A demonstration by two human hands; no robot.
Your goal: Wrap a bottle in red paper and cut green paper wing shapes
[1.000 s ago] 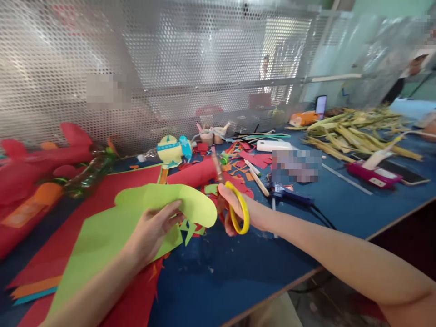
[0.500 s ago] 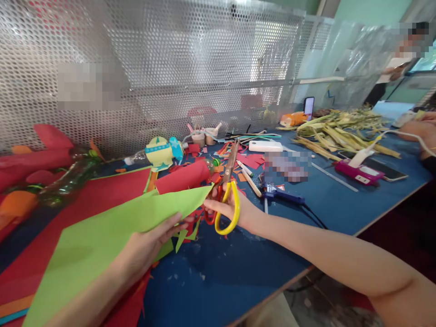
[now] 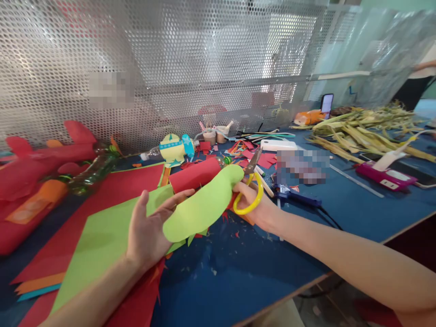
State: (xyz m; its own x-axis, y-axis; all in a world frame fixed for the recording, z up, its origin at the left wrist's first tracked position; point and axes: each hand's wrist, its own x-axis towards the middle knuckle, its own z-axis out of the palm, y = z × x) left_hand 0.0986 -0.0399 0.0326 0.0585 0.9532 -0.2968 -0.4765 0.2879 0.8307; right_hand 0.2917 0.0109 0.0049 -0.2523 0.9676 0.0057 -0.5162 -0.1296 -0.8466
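Note:
A long wavy-edged cutout of light green paper (image 3: 203, 205) is held up between my hands. My left hand (image 3: 148, 231) is open, thumb raised and fingers spread, with the cutout's rounded left end by its palm and fingers. My right hand (image 3: 260, 206) grips the yellow-and-red-handled scissors (image 3: 253, 162), blades pointing up and away, and also pinches the cutout's right end. Beneath my left hand lies a larger green sheet (image 3: 102, 240) on red sheets (image 3: 134, 181). Just behind the cutout rests a bottle wrapped in red paper (image 3: 195, 174).
Red paper-covered bottle models (image 3: 44, 163) crowd the left side. A blue glue gun (image 3: 298, 195), a magenta power strip (image 3: 386, 176) and dry husk strips (image 3: 361, 131) lie to the right. Paper scraps (image 3: 238, 147) litter the back, before a perforated metal screen (image 3: 204, 59).
The green cutout has come away from my left hand's grip into my right fingers and hangs separately above the sheet. My left hand has opened. The scissors stay in my right hand.

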